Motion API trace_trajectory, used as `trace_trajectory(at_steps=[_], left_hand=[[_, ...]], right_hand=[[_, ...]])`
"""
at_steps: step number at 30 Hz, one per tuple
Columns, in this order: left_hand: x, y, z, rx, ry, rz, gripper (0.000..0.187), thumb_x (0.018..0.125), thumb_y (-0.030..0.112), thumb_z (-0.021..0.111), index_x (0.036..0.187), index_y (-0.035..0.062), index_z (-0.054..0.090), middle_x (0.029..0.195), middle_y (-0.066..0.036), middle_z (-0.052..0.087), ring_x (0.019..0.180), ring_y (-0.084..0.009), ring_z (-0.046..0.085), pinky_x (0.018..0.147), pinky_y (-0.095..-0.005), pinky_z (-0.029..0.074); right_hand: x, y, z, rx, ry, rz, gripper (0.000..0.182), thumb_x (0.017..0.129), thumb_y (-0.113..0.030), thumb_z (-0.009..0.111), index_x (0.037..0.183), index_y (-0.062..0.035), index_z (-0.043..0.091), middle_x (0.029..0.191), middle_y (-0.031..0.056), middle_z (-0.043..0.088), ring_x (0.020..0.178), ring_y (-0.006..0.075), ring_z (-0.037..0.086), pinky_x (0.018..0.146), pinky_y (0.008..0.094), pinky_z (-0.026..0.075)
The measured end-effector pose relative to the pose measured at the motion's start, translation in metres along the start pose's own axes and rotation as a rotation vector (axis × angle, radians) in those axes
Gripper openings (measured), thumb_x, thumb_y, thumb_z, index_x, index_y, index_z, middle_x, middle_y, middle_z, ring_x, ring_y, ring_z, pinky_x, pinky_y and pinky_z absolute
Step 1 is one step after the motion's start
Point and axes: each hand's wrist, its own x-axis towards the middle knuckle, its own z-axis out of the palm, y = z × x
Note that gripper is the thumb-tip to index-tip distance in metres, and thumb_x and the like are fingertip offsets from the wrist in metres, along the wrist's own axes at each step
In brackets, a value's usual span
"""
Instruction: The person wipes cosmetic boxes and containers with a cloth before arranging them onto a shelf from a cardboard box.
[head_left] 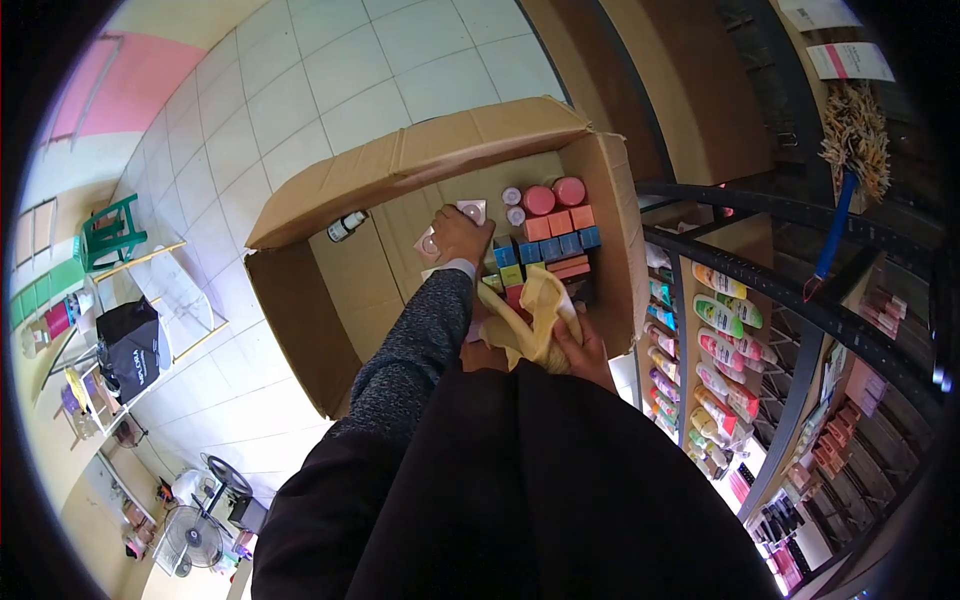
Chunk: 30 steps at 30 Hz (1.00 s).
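Observation:
My left hand [463,237], in a grey knit sleeve, reaches down into a large open cardboard box [400,150]. Its fingers are curled at a small pale pink box [473,211] with a round mark. Beside the thumb lies a similar pink box [428,244]. My right hand [587,347] is closed on a crumpled yellow cloth [545,315] at the carton's near side. The cloth partly covers goods packed there: blue boxes [550,247], coral boxes [560,220] and pink round-lidded jars [539,200]. A small dark bottle with a white label [346,226] lies at the left.
On the right stand shelves with several coloured bottles [718,315] and a blue-handled duster [845,200]. A green stool [107,235], a black bag [130,350] and a fan [190,538] are at the left. Pale tiles [330,60] cover the floor.

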Motion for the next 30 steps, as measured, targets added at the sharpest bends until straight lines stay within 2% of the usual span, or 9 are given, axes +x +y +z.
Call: trace_trajectory(at_steps=[2,5,8,10,17,19,20,23,30], left_hand=[[-0.004,-0.009,-0.008,-0.039,-0.042,0.024,0.068,0.062,0.037,0.07,0.108,-0.0053,0.044,0.107,-0.022,0.048,0.099,-0.0345,0.049,0.087,-0.0398,0.04],[-0.035,-0.026,-0.03,-0.472,0.128,0.498,0.054,0.062,0.011,0.072,0.107,-0.0011,0.044,0.103,-0.016,0.049,0.095,-0.0292,0.052,0.083,-0.0364,0.044],[-0.087,-0.014,-0.084,-0.629,-0.002,0.677,0.06,0.059,0.004,0.071,0.113,0.0002,0.043,0.097,-0.015,0.05,0.094,-0.0316,0.051,0.082,-0.0371,0.043],[-0.12,-0.004,-0.119,-0.627,-0.078,0.714,0.06,0.062,0.004,0.072,0.114,0.0003,0.043,0.104,-0.014,0.049,0.1,-0.0273,0.052,0.085,-0.035,0.044],[-0.143,0.004,-0.166,-0.74,-0.025,0.678,0.055,0.06,0.004,0.074,0.109,0.0026,0.049,0.103,-0.012,0.051,0.093,-0.026,0.056,0.08,-0.0313,0.048],[-0.148,0.01,-0.174,-0.806,-0.033,0.608,0.051,0.06,0.003,0.072,0.106,0.0012,0.051,0.1,-0.013,0.049,0.092,-0.0278,0.055,0.078,-0.0333,0.047],[-0.149,0.01,-0.179,-0.809,-0.024,0.605,0.051,0.06,0.003,0.072,0.106,0.0012,0.051,0.1,-0.013,0.049,0.092,-0.0278,0.055,0.078,-0.0333,0.047],[-0.152,0.004,-0.179,-0.49,0.136,0.644,0.044,0.06,-0.005,0.064,0.102,-0.0011,0.052,0.095,-0.016,0.046,0.086,-0.0322,0.051,0.072,-0.0361,0.046],[-0.156,-0.009,-0.183,-0.501,0.107,0.751,0.048,0.057,-0.002,0.069,0.102,-0.0022,0.053,0.093,-0.015,0.048,0.086,-0.0306,0.052,0.072,-0.0349,0.047]], right_hand=[[-0.003,0.003,-0.01,0.094,-0.039,0.041,0.042,0.087,-0.036,0.055,0.112,-0.0026,0.052,0.097,0.0061,0.059,0.087,0.0111,0.054,0.075,0.0252,0.044],[-0.013,-0.056,0.005,0.032,0.249,-0.077,0.042,0.088,-0.039,0.052,0.111,-0.0037,0.053,0.095,0.0056,0.059,0.087,0.0101,0.053,0.075,0.0252,0.044],[0.003,-0.082,0.008,0.056,0.123,0.042,0.042,0.086,-0.037,0.055,0.112,-0.0032,0.053,0.096,0.0084,0.059,0.089,0.0138,0.055,0.078,0.0283,0.044],[0.028,-0.078,0.022,-0.463,0.02,-0.569,0.042,0.084,-0.035,0.057,0.111,-0.0019,0.053,0.092,0.0097,0.061,0.085,0.0193,0.059,0.078,0.0321,0.045],[0.018,-0.111,0.053,-0.469,-0.229,-0.188,0.047,0.083,-0.037,0.059,0.114,-0.0025,0.053,0.095,0.0103,0.061,0.087,0.02,0.059,0.08,0.032,0.044],[0.022,-0.102,0.055,0.242,-0.248,0.127,0.048,0.083,-0.037,0.059,0.117,-0.0041,0.051,0.106,0.0114,0.057,0.099,0.0179,0.054,0.086,0.0315,0.042],[0.019,-0.096,0.055,0.236,-0.255,0.126,0.048,0.083,-0.037,0.059,0.117,-0.0041,0.051,0.106,0.0114,0.057,0.099,0.0179,0.054,0.086,0.0315,0.042],[0.008,-0.095,0.067,-0.263,-0.232,-0.579,0.055,0.077,-0.032,0.066,0.12,-0.0069,0.044,0.114,0.0129,0.052,0.108,0.0222,0.049,0.088,0.0335,0.041],[0.001,-0.1,0.088,-0.555,-0.098,-0.467,0.045,0.078,-0.033,0.063,0.112,-0.0072,0.049,0.103,0.0161,0.056,0.099,0.0324,0.055,0.08,0.0375,0.045]])
